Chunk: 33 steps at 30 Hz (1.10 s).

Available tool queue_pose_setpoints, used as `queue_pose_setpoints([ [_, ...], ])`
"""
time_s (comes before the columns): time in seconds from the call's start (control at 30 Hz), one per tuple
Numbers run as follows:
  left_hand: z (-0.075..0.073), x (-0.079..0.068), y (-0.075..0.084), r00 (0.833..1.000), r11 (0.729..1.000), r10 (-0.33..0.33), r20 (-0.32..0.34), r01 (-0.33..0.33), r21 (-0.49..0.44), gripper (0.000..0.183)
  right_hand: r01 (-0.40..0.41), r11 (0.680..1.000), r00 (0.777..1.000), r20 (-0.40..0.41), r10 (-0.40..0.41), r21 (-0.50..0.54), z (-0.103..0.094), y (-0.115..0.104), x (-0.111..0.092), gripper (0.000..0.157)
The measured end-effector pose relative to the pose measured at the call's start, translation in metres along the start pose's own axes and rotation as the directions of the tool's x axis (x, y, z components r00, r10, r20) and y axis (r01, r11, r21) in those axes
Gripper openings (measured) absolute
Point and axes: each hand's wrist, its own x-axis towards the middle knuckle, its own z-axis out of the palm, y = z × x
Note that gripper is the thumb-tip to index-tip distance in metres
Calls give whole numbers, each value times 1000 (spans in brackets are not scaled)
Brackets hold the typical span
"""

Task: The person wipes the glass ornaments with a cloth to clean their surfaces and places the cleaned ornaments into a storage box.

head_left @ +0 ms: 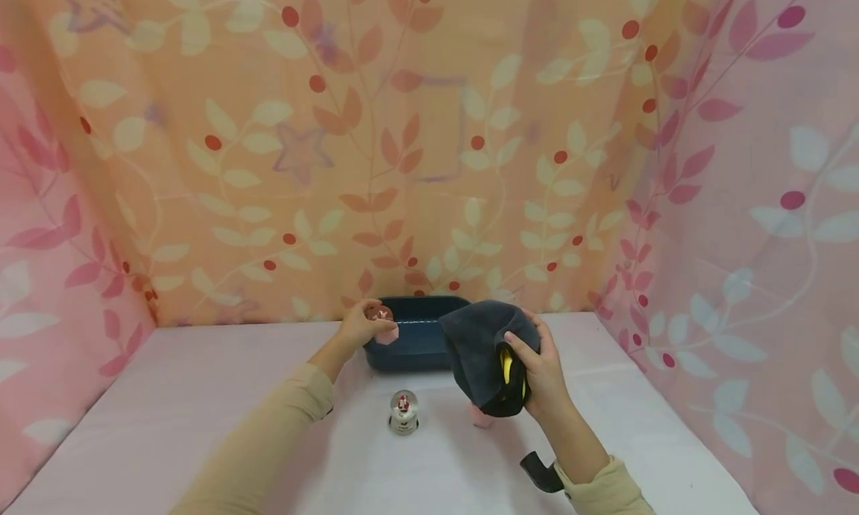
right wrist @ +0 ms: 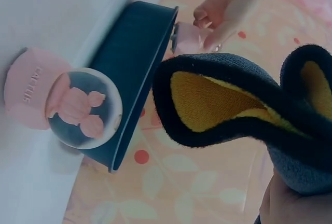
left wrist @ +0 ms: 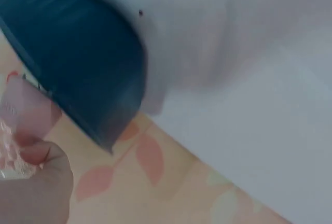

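My left hand (head_left: 354,330) grips a snow globe with a pink base (head_left: 387,333) at the left rim of a dark blue tub (head_left: 406,361). In the left wrist view, its pink base (left wrist: 32,109) points toward the tub. To the right, my right hand (head_left: 546,370) holds a folded grey cloth (head_left: 479,343) with black edging and a yellow inner side, raised above the table. Under the cloth, mostly hidden in the head view, stands another snow globe (right wrist: 36,89) with a pink base lettered CACTUS. A silver-based snow globe (head_left: 404,414) with a red and white figure stands between my arms.
The tub stands at the back of the white-covered table (head_left: 221,396), close to the orange leaf-patterned curtain (head_left: 376,165). Pink patterned curtains (head_left: 751,291) hang at both sides. A black strap piece (head_left: 542,473) sticks out by my right wrist.
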Motion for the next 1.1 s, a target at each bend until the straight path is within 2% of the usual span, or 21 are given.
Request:
queue_pose_setpoints([
  [0.2, 17, 11, -15, 993, 1000, -22, -112, 24, 12, 50, -13, 1000, 1000, -12, 13, -17, -2, 7, 0, 46],
  [0.33, 26, 17, -20, 994, 997, -50, -93, 44, -71, 53, -10, 1000, 1000, -13, 10, -21, -2, 9, 0, 46],
  [0.43, 30, 22, -22, 995, 995, -70, -64, 65, -74, 58, -12, 1000, 1000, -16, 12, -26, -3, 9, 0, 46],
  [0.53, 33, 27, -22, 994, 995, -84, -76, 87, 44, 53, -19, 999, 1000, -20, 18, -27, -4, 10, 2, 47],
  [0.67, 36, 31, -21, 991, 977, -101, -84, 114, 182, 49, -26, 1000, 999, -28, 26, -16, -5, 10, 4, 46],
  [0.77, 39, 34, -22, 987, 967, -136, -87, 151, 204, 52, -29, 999, 999, -33, 29, -15, -5, 10, 4, 46],
  [0.93, 45, 39, -24, 978, 970, -204, -47, 208, 123, 56, -31, 999, 999, -36, 31, -27, -6, 10, 5, 48],
  [1.03, 45, 39, -24, 981, 965, -190, -50, 195, 175, 53, -35, 999, 999, -40, 34, -29, -6, 11, 5, 49],
  [1.1, 44, 37, -22, 986, 948, -160, -56, 169, 269, 53, -37, 999, 998, -44, 36, -30, -7, 11, 5, 48],
])
